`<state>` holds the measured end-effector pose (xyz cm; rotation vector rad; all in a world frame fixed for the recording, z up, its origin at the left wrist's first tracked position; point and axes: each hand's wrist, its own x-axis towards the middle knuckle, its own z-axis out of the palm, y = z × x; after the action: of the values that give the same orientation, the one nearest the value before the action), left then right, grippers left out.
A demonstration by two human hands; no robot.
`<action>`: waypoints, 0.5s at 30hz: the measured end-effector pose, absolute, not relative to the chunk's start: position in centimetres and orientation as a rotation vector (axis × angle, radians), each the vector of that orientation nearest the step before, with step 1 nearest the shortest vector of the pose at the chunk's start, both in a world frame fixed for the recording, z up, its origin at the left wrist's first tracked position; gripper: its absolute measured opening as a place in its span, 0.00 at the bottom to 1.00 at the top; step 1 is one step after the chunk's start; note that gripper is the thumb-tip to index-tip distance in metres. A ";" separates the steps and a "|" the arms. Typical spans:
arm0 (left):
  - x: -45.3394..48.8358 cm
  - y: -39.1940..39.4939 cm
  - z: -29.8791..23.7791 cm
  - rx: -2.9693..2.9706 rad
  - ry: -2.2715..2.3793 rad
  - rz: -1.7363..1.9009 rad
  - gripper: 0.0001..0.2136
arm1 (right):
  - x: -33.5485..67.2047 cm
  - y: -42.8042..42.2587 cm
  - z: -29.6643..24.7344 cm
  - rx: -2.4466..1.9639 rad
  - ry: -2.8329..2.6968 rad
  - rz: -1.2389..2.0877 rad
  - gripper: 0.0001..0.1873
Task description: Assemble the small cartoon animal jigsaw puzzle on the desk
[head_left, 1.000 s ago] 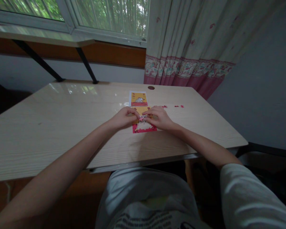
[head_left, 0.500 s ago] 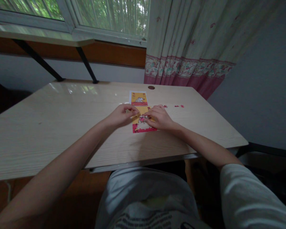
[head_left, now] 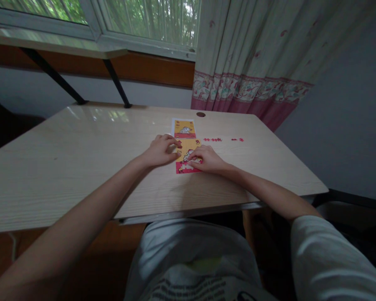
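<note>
A small jigsaw puzzle (head_left: 186,154), yellow above and red below with a cartoon figure, lies flat on the wooden table (head_left: 81,159). My left hand (head_left: 160,151) rests at its left edge, fingers curled with the tips pressing on the puzzle. My right hand (head_left: 207,159) lies over its right side, fingers bent and pressing down on the lower middle pieces. Just beyond the puzzle lies a reference picture card (head_left: 184,128) with the same yellow and red image.
Several loose red puzzle pieces (head_left: 213,139) sit in a row right of the card, with a few more (head_left: 237,139) farther right. A cable hole (head_left: 201,114) is near the table's back edge. A curtain (head_left: 253,62) hangs behind; window and shelf brackets at left.
My right hand has slid down toward the puzzle's lower part, uncovering the red pieces behind it. My left hand moved slightly left to the puzzle's edge. The hands are now apart.
</note>
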<state>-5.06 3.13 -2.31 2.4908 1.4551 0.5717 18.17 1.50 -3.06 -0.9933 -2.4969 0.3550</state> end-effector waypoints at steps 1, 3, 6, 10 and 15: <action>-5.0 3.1 -2.3 2.498 1.451 0.563 0.19 | 18.2 1.5 -3.0 -0.994 -2.498 0.352 0.07; -4.8 2.9 -2.3 2.507 1.440 0.558 0.19 | 18.1 1.4 -2.9 -1.002 -2.503 0.342 0.07; -4.5 2.9 -2.4 2.508 1.426 0.545 0.21 | 18.1 1.3 -2.7 -1.022 -2.506 0.324 0.07; -4.3 2.8 -2.5 2.515 1.416 0.512 0.23 | 18.0 1.1 -2.4 -1.022 -2.526 0.328 0.07; -4.2 2.8 -2.4 2.511 1.415 0.504 0.23 | 17.9 1.0 -2.2 -1.047 -2.534 0.313 0.07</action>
<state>-4.18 2.78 -2.35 2.5114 1.4155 0.5041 17.90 0.95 -2.24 -1.0469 -2.5343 0.3126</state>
